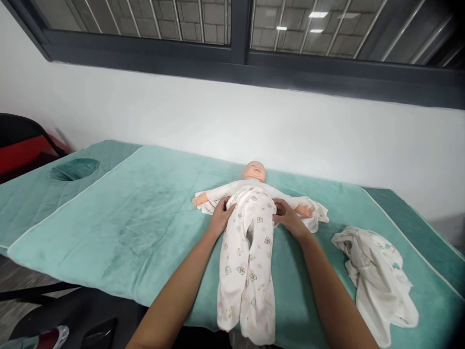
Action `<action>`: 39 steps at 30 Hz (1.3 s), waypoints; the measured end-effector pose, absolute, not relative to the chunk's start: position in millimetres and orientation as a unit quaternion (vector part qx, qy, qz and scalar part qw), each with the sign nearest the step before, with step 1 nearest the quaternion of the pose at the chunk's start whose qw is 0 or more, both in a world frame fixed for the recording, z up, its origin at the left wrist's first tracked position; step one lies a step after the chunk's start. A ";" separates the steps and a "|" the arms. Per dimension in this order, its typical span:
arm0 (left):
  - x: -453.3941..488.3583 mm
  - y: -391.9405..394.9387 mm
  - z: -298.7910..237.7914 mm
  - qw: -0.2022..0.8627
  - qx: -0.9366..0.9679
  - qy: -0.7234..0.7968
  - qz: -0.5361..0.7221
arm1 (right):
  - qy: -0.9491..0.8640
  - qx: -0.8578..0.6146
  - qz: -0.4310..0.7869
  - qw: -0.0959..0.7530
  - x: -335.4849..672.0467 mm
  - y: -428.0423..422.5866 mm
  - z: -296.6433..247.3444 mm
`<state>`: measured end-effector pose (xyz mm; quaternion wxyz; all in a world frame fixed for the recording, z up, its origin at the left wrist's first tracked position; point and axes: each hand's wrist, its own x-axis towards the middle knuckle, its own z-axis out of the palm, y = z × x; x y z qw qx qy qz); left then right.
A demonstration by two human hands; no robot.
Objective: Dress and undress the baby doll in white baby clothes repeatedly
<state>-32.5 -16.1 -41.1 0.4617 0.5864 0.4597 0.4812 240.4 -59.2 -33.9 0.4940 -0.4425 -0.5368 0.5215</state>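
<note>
A baby doll [254, 171] lies on its back on a teal towel [145, 213], head toward the wall, arms spread. It wears white printed footed pants [247, 257] whose legs hang over the near table edge. My left hand [220, 214] grips the waistband at the doll's left side, fingers curled. On the other side, my right hand [287, 216] pinches the same waistband.
A crumpled white printed garment [378, 271] lies on the towel at the right. The padded table [32, 198] has a face hole [74, 168] at the far left. A white wall and dark window frame stand behind. A dark chair [18, 140] is at the left.
</note>
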 end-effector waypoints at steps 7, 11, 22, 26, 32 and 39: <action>-31.7 -21.6 -36.7 0.368 0.632 0.482 0.482 | -0.608 -0.469 0.430 0.475 238.3 -69.7 -28.6; -33.4 -20.2 -33.6 0.372 0.642 0.470 0.478 | -0.578 -0.467 0.427 0.516 236.3 -76.6 -30.1; -74.0 -14.9 -18.6 0.662 0.640 0.256 0.295 | -0.571 -0.452 0.505 0.463 249.6 -71.2 -28.1; -69.0 -20.5 -19.0 0.559 0.696 0.326 0.310 | -0.598 -0.439 0.513 0.432 247.9 -73.1 -28.0; -58.4 -27.0 -23.1 0.439 0.733 0.360 0.374 | -0.547 -0.450 0.477 0.520 242.8 -73.8 -35.1; -51.3 -32.7 -32.0 0.346 0.729 0.426 0.408 | -0.540 -0.438 0.507 0.510 245.3 -61.4 -32.3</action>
